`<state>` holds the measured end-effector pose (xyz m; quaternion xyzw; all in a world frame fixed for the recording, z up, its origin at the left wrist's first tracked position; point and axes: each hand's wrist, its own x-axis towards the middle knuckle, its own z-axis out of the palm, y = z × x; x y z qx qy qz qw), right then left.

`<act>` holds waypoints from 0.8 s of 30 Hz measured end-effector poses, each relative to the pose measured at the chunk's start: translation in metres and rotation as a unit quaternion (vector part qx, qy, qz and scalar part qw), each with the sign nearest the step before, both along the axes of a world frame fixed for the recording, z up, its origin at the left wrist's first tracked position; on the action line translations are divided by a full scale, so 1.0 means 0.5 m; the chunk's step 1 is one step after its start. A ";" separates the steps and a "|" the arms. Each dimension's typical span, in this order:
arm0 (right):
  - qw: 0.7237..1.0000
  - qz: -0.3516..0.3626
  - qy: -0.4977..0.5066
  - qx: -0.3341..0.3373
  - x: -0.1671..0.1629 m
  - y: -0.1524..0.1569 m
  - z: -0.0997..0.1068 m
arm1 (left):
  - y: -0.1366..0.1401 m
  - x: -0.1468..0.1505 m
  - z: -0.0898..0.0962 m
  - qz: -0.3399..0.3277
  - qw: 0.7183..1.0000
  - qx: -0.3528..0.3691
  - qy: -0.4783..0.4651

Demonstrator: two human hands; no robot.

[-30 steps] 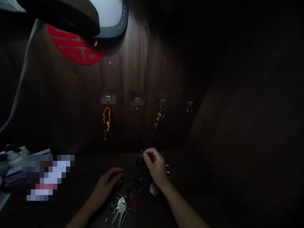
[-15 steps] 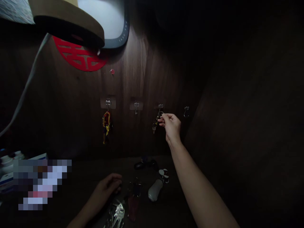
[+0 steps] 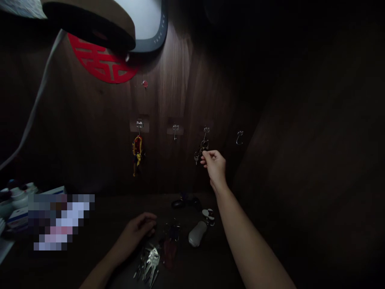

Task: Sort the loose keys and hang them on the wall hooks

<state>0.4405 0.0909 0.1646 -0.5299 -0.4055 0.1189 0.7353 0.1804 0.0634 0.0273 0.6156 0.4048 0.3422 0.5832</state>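
My right hand (image 3: 215,163) is raised to the dark wooden wall with thumb and fingers pinched. It is shut on a small bunch of keys (image 3: 196,157) whose ring hangs at the third wall hook (image 3: 206,130). My left hand (image 3: 140,227) lies low on the dark tabletop, fingers loosely bent and nothing visible in them. Beside it are a bunch of silver keys (image 3: 152,259) and a dark red key holder (image 3: 170,253). A grey oval fob (image 3: 197,234) and a white keychain piece (image 3: 207,214) lie further right.
A yellow and red corded keychain (image 3: 137,148) hangs from the left hook (image 3: 140,123). Bare hooks (image 3: 175,128) (image 3: 240,137) flank the third one. A black object (image 3: 179,204) lies by the wall. White bottles (image 3: 18,198) stand left; a lamp head (image 3: 90,24) overhangs above.
My right hand has slid a little down from the ring at the hook onto the keys. My left hand stays in place. The whole view has shifted slightly.
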 end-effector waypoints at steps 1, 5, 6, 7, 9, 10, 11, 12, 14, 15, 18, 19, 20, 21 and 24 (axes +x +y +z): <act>1.000 0.003 -0.005 -0.007 -0.001 -0.002 -0.010 | -0.001 -0.001 0.001 -0.002 1.000 0.001 0.000; 0.999 0.026 -0.010 -0.037 -0.010 -0.014 -0.059 | 0.000 -0.003 -0.003 -0.007 1.000 0.002 -0.003; 0.998 0.035 -0.015 -0.047 -0.013 -0.018 -0.073 | 0.000 -0.003 -0.005 -0.007 1.000 0.003 -0.003; 0.997 0.045 -0.020 -0.057 -0.016 -0.024 -0.087 | 0.001 -0.004 -0.007 -0.006 1.000 0.005 -0.003; 0.994 0.065 -0.029 -0.077 -0.024 -0.038 -0.117 | 0.001 -0.004 -0.010 -0.005 1.000 0.009 -0.001; 0.993 0.077 -0.033 -0.087 -0.029 -0.048 -0.132 | 0.001 -0.005 -0.011 -0.004 1.000 0.010 -0.002; 0.989 0.093 -0.038 -0.104 -0.035 -0.058 -0.147 | 0.001 -0.005 -0.011 -0.003 1.000 0.010 -0.004; 0.986 0.111 -0.041 -0.119 -0.041 -0.069 -0.162 | 0.001 -0.006 -0.010 -0.003 1.000 0.010 -0.006; 0.977 0.143 -0.058 -0.148 -0.056 -0.093 -0.190 | 0.001 -0.006 -0.009 -0.005 1.000 0.011 -0.008; 0.972 0.157 -0.067 -0.161 -0.063 -0.104 -0.204 | 0.001 -0.006 -0.008 -0.005 1.000 0.012 -0.008; 0.957 0.184 -0.106 -0.199 -0.084 -0.135 -0.244 | 0.003 -0.007 -0.010 -0.008 1.000 0.013 -0.007; 0.953 0.185 -0.122 -0.208 -0.090 -0.141 -0.256 | 0.003 -0.007 -0.012 -0.009 1.000 0.013 -0.006; 0.950 0.183 -0.137 -0.215 -0.094 -0.146 -0.267 | 0.004 -0.007 -0.015 -0.010 1.000 0.013 -0.006; 0.947 0.179 -0.153 -0.220 -0.097 -0.149 -0.276 | 0.005 -0.007 -0.017 -0.010 1.000 0.014 -0.006; 0.938 0.164 -0.198 -0.230 -0.102 -0.148 -0.291 | 0.007 -0.008 -0.022 -0.009 1.000 0.017 -0.001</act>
